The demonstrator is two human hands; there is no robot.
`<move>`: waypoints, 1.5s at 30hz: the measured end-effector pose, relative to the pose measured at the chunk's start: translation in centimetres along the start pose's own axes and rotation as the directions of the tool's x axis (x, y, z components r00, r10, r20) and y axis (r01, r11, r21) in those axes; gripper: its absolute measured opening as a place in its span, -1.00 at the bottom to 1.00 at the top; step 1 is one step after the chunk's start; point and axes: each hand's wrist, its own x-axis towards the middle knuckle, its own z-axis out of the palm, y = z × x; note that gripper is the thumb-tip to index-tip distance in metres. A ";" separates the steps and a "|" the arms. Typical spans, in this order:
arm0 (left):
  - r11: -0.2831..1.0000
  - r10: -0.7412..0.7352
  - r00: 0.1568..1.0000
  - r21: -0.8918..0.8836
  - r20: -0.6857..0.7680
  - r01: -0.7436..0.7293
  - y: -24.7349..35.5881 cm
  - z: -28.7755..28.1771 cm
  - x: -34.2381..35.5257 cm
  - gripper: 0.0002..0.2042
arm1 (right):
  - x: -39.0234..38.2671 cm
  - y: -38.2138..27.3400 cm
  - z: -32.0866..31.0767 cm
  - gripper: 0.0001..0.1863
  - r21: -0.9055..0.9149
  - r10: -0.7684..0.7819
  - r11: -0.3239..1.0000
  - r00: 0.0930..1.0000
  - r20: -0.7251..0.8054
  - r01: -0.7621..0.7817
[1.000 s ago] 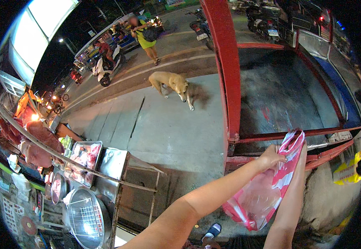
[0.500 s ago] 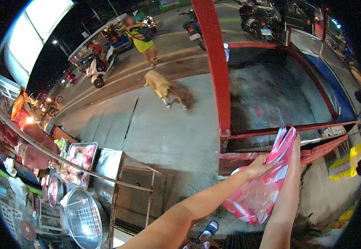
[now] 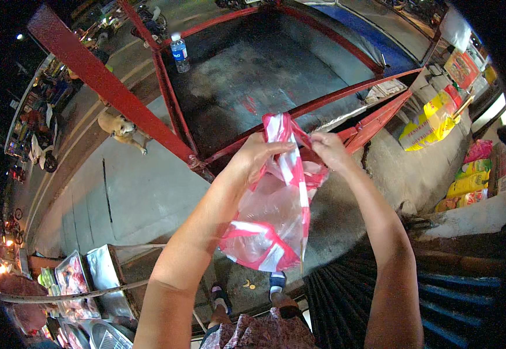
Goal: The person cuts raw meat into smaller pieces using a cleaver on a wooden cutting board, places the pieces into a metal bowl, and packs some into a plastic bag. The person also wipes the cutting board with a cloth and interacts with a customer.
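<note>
Striped plastic bag (image 3: 269, 203) hangs toward six o'clock of the red-edged table (image 3: 230, 87), left hand (image 3: 257, 156) gripping its bunched top at eleven, right hand (image 3: 330, 150) pinching its edge at two, probably light, limp and slippery, best held by that gathered rim.

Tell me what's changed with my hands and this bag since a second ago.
The view has swung right, bringing the striped bag toward the middle and the bottle fully into sight. Your right hand, mostly hidden behind the bag's top before, now shows at the bag's right edge. Your left hand still holds the bag near its top.
</note>
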 end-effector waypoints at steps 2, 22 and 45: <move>0.997 -0.013 0.998 0.070 -0.068 0.018 -0.6 0.0 -0.2 -0.82 | -0.6 -1.8 -1.6 -0.84 0.100 0.191 0.976 0.981 0.021 -0.192; 0.970 0.237 0.966 0.081 -0.105 -0.230 1.4 1.8 0.1 -0.89 | -3.5 -12.1 -2.1 -0.89 -0.390 -0.329 0.870 0.944 -0.002 0.302; 0.977 0.192 0.952 0.136 -0.239 -0.163 2.3 1.6 3.0 -0.87 | 8.6 -11.1 -1.1 -0.82 0.281 -0.124 0.958 0.966 0.228 0.057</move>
